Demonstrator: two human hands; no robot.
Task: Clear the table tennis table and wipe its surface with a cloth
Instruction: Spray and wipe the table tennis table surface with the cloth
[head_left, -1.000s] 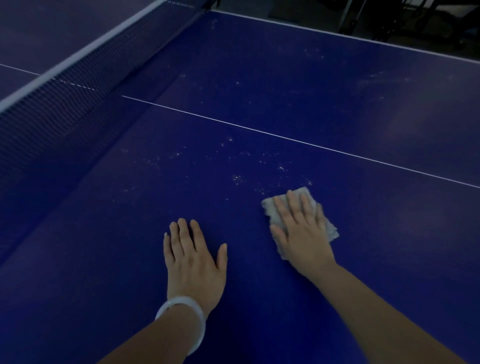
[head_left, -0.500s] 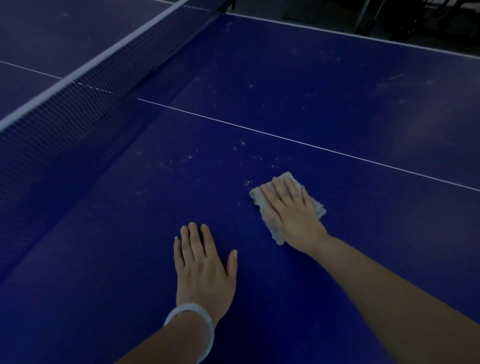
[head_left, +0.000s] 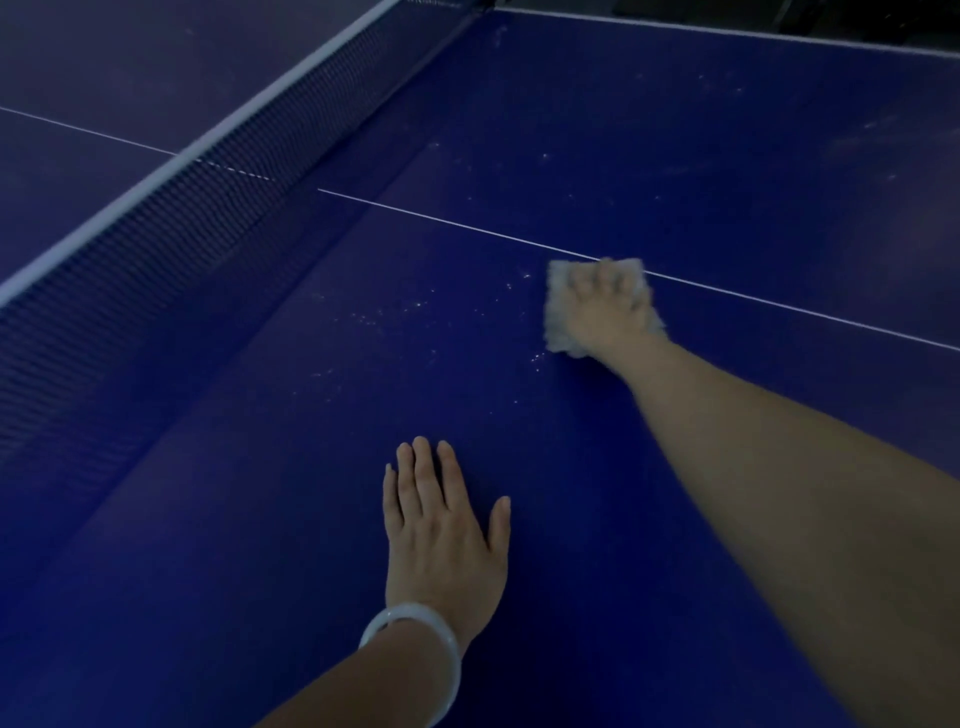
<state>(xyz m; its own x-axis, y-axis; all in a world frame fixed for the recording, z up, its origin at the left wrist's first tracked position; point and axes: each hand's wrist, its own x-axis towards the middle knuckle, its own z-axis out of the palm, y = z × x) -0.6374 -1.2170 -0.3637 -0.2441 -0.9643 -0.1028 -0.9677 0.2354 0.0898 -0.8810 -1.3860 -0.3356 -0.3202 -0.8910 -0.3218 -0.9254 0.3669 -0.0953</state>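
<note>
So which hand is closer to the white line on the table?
The right hand: it presses the cloth right at the white line. The left hand lies flat on the table, well short of it.

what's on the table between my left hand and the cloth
In the head view, only blue table with scattered pale specks lies between the left hand and the cloth.

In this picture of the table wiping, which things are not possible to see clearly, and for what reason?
- Right hand, head view: motion blur smears its fingers, so how they lie on the cloth is unclear.
- Cloth: mostly under that hand; its weave and folds are blurred.
- Far half of the table: partly behind the net, and dark.
- Table's near edge: cut off by the frame bottom.
- Pale specks: too small to identify.
- Left hand: its palm is hidden by the hand itself.
</note>
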